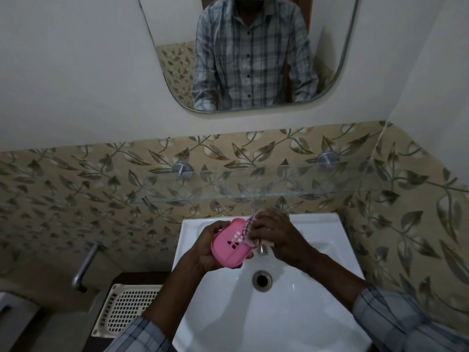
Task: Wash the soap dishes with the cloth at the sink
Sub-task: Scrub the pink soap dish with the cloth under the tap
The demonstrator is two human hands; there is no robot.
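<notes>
Scrub step in hand: left hand [206,246] grips the pink soap dish [232,246] over the sink [317,252], right hand [272,233] presses the cloth [250,224] to its far edge; next probably turning the dish to wipe the slotted face.

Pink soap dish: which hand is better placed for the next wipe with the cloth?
Right. The right hand holds the cloth against the pink soap dish; the left hand grips the dish, steadying it over the sink.
</notes>
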